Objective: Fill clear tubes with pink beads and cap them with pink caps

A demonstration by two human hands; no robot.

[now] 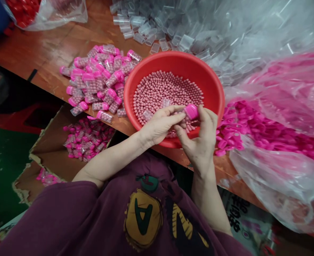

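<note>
Both my hands meet over the near rim of a red bowl (212, 85) full of small pink balls (162, 89). My left hand (159, 124) pinches a small clear vial whose body is mostly hidden by the fingers. My right hand (202, 137) holds the vial's pink cap (191, 111) between thumb and fingers, on the vial's end. Two empty clear vials (147, 114) lie on the balls just beyond my left hand.
A heap of filled, pink-capped vials (98, 80) lies left of the bowl on the wooden table (47, 49). More sit in a cardboard box (87, 138) below the table edge. Empty clear vials (146, 25) lie behind; loose pink caps (253, 131) fill a plastic bag at right.
</note>
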